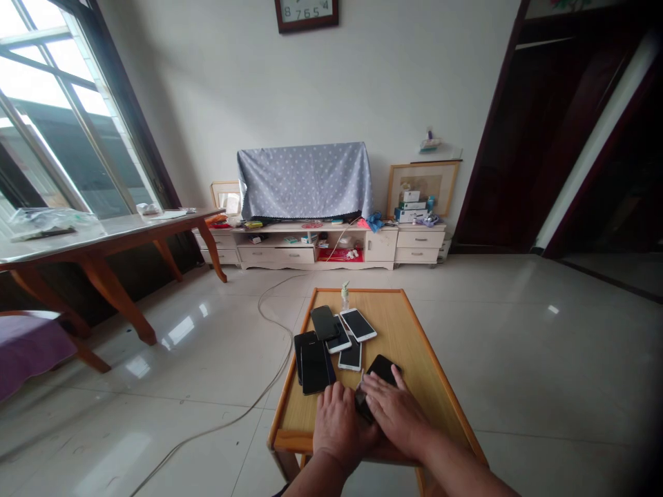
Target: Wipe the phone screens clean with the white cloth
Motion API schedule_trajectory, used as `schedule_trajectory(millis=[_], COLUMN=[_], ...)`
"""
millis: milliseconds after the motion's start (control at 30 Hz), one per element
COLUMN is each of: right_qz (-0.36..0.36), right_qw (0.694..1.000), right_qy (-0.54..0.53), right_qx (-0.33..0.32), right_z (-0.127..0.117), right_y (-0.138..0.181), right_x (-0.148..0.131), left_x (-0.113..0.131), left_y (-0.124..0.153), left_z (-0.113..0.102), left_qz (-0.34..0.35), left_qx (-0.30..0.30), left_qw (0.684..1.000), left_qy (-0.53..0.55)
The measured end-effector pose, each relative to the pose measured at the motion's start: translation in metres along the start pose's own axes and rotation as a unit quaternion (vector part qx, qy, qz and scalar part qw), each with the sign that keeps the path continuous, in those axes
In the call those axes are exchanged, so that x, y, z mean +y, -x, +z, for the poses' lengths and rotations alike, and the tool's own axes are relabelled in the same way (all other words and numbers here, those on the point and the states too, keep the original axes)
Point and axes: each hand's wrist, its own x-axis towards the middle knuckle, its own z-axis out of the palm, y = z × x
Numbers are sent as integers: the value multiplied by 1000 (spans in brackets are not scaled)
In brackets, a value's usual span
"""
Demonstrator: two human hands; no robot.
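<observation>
From the head camera, both hands are down at the near end of a small wooden counter (414, 345), and between them sits a black phone (382, 367), lying flat and angled toward the right. The left hand (339, 426) rests on the counter with knuckles up, its fingers curled at the phone's lower left corner; the right hand (396, 411) lies palm down across the phone's lower half, fingers spread flat on it, so this is a press on the phone and not a closed grip around it. Whether the left grip actually pinches the phone's edge cannot be made out, as the hands overlap there. Just beyond, a cluster of other phones (331, 342) overlaps on the left half of the counter, some dark, some white-framed, touching one another, with a small bottle (344, 295) standing upright at the far edge. No brand or writing shows on any phone; the only readable marks are numerals 8, 7, 6, 5 on the wall clock (306, 12) up top. The right half of the counter is bare wood out to its raised orange rim. A cable (269, 304) loops across the tiled floor on the left, near the counter's left edge.
</observation>
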Motion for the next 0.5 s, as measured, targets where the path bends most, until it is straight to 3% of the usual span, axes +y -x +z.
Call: schedule_trajectory(millis=[133, 333, 500], right_qz=[94, 0, 107], right_qw=[993, 1000, 991], right_qy=[52, 20, 76], right_qx=[42, 8, 38], right_z=[-3, 9, 3], right_y=[-13, -14, -29], right_x=[19, 5, 27], left_x=[5, 2, -1], left_y=[0, -1, -2], left_z=[-7, -4, 3], left_qz=[-15, -8, 1], left_qx=[-12, -6, 15], left_qw=[1000, 1000, 1000], left_qy=[-9, 5, -6])
